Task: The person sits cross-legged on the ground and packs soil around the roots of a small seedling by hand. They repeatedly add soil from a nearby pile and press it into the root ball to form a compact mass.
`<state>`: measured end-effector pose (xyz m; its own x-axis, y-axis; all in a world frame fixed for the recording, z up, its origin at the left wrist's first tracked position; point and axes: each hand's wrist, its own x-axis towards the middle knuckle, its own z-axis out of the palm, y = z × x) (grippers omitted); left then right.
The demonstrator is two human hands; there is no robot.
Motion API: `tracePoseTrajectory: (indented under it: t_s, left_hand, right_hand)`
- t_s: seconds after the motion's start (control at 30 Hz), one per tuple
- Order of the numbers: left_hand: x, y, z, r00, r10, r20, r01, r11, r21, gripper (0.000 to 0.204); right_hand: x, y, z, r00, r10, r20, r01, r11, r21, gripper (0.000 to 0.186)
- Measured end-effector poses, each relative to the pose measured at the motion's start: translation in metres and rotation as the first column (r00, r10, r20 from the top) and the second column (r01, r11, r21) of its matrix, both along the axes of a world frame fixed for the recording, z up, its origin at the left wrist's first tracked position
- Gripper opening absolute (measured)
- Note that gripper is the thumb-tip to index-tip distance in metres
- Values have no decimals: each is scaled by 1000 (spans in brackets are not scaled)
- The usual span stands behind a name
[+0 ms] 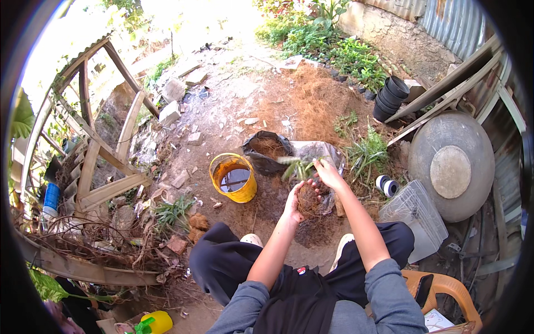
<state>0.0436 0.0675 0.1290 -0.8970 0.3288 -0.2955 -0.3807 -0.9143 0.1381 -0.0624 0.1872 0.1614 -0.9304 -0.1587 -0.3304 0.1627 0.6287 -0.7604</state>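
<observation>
Your left hand is curled around the coir root ball, fingers closed on its side. Your right hand is up against the leafy plant at the top of that ball; its fingertips are partly hidden, so can't tell if they're pinching or just resting. Ball and plant are held over the ground between your knees, just right of the yellow bucket.

Risks, my read:
- Loose fibre: ball looks shaggy, so if the left grip slackens it could shed or drop.
- Right hand pulling on leaves instead of the base could tear fronds or work the roots loose.
- Bucket holds dark liquid and sits close to your left forearm; a wide elbow swing could tip it, likely soaking the black plastic bag of coir just beside it.
- Phone on the orange chair behind your right elbow: a backward knock might send it off.

Writing: nothing legible. Blue can has a label, your dark clothing a tiny red-white patch, the paper on the chair a printed drawing. All too small to read.
</observation>
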Motion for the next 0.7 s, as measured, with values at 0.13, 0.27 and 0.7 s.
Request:
tracePoseTrajectory:
  t_s: [0.13,0.27,0.7]
  left_hand:
    - [-8,-4,-12,998,53,46,-48,995,-91,35]
    - [-16,-2,-22,992,124,-30,-123,992,11,40]
    - [-11,1,23,991,125,-45,-133,950,-282,47]
  right_hand:
    - [53,1,13,934,-28,-355,-110,926,-362,40]
    - [100,-19,13,664,174,-728,-300,953,-46,34]
    - [101,-18,-7,835,-254,-489,-130,772,-623,58]
